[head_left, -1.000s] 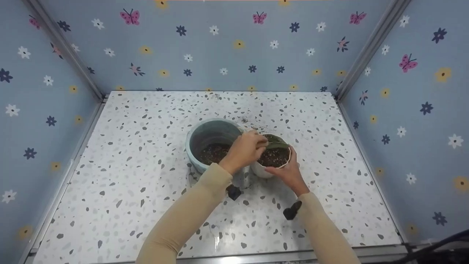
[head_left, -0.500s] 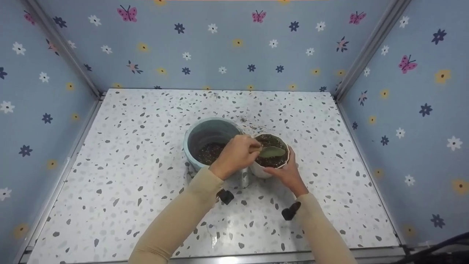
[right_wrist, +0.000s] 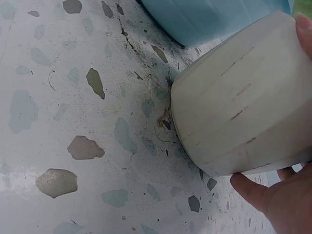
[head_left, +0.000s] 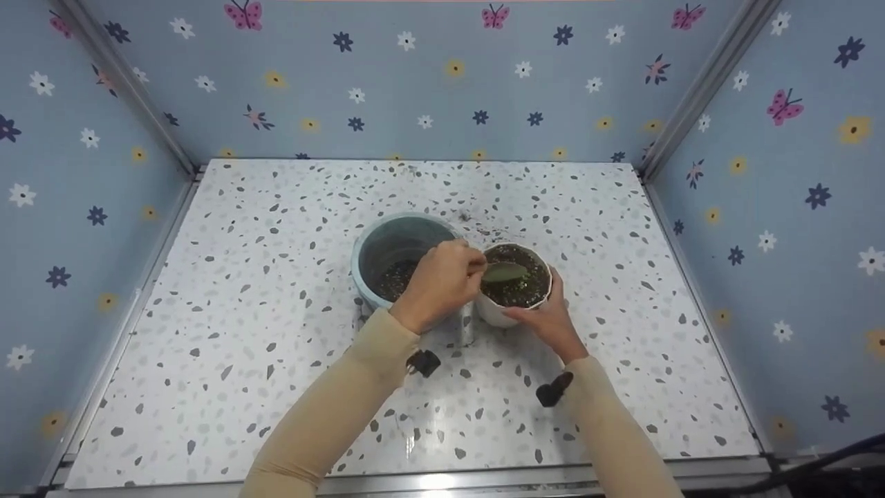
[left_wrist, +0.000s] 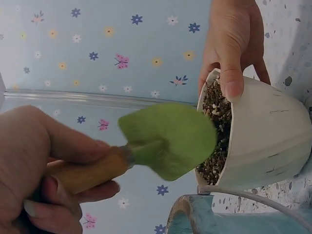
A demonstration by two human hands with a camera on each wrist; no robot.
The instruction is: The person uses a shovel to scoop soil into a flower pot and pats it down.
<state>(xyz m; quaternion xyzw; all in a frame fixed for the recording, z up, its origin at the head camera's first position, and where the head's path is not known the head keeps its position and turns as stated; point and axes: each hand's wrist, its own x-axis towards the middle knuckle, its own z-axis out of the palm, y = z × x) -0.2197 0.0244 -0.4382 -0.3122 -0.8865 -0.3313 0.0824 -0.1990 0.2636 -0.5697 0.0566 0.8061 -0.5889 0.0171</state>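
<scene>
My left hand (head_left: 442, 285) grips the wooden handle of a small green hand trowel (head_left: 503, 272). In the left wrist view the trowel's blade (left_wrist: 168, 139) looks bare and stands at the mouth of a white flowerpot (left_wrist: 268, 134). Dark, speckled potting soil (head_left: 517, 296) fills that pot nearly to the rim. My right hand (head_left: 551, 321) holds the white pot from its right side, thumb at the near rim and fingers round the far side. A larger light-blue pot (head_left: 361, 277) stands just to the left, with some soil in its bottom; my left hand and forearm cover part of it.
Both pots stand on a white speckled tabletop (head_left: 242, 311). Crumbs of soil (head_left: 477, 223) lie behind the white pot. A pale handle (head_left: 467, 328) shows between the pots. Patterned blue walls (head_left: 442, 90) enclose the back and sides. A black cable (head_left: 830, 460) runs at lower right.
The trowel blade has drawn leftward over the white pot, from its right rim towards the left side, and turned flatter to view. My right hand keeps its hold on the pot.
</scene>
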